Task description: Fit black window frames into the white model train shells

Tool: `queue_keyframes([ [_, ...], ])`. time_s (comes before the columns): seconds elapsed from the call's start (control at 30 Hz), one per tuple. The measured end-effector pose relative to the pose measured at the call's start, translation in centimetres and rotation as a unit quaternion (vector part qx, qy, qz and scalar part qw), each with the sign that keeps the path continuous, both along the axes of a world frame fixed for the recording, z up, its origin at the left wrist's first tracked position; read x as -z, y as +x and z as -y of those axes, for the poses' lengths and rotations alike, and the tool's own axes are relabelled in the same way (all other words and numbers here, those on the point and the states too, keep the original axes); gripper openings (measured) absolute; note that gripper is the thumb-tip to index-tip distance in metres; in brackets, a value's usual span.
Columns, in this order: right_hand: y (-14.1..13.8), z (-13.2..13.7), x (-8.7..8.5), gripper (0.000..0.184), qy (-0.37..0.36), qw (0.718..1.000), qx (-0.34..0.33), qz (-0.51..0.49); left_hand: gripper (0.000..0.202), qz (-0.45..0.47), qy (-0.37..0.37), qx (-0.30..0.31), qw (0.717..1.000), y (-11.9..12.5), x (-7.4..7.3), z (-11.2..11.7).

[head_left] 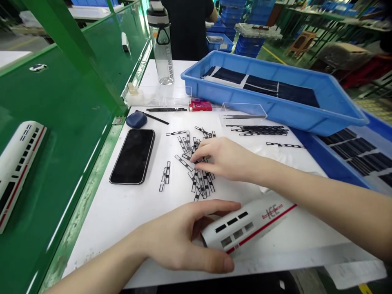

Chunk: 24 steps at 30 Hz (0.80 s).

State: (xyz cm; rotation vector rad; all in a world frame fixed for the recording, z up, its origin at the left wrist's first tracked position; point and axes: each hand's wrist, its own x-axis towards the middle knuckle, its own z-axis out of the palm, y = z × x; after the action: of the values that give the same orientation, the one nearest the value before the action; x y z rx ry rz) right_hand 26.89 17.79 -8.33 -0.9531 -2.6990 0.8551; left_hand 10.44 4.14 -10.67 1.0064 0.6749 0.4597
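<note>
My left hand (190,239) is closed around the near-left end of a white model train car shell (254,223), thumb along its lower side and fingers at the top. The shell lies tilted on the white table, with a red stripe, window openings and "ICE" lettering. Over a loose pile of small black-framed window strips (200,183), my right hand (220,157) bends its fingers and thumb into a pinch. Whatever lies between those fingertips is too small to make out. Two strips (165,175) lie apart, left of the pile.
A black phone (132,156) and a blue round object (136,120) lie left. Behind stand a water bottle (161,45), a red box (200,106) and a blue bin (275,98). Longer black strips (260,130) lie right. Another train shell (20,171) rests on the green surface. A person (185,28) is beyond.
</note>
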Motion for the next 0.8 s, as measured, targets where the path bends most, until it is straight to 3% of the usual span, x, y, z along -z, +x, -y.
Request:
queue_keyframes([
  [0.2,1.1,-0.4,0.0,0.033,-0.080,0.991,0.088,-0.059,0.085,0.003,-0.007,0.010,1.000,0.0,0.4,-0.1],
  [0.37,2.5,-0.4,-1.8,0.013,-0.106,0.972,0.157,-0.141,0.080,0.002,-0.004,-0.015,1.000,0.0,0.3,0.0],
  [0.53,6.4,5.1,-4.9,0.006,-0.029,0.967,0.199,-0.154,0.066,0.037,-0.020,-0.059,0.997,0.1,0.4,0.0],
  [0.6,8.1,7.8,-5.6,0.006,-0.049,0.975,0.180,-0.119,0.059,0.045,-0.018,-0.069,0.996,0.3,0.4,-0.1],
  [0.7,9.7,10.5,-5.5,0.020,-0.091,0.983,0.146,-0.057,0.056,0.036,-0.030,-0.067,0.997,0.4,0.2,-0.3],
  [0.8,9.6,11.3,-4.6,0.021,-0.113,0.976,0.176,-0.061,0.054,0.039,-0.034,-0.074,0.996,0.6,0.1,-0.4],
])
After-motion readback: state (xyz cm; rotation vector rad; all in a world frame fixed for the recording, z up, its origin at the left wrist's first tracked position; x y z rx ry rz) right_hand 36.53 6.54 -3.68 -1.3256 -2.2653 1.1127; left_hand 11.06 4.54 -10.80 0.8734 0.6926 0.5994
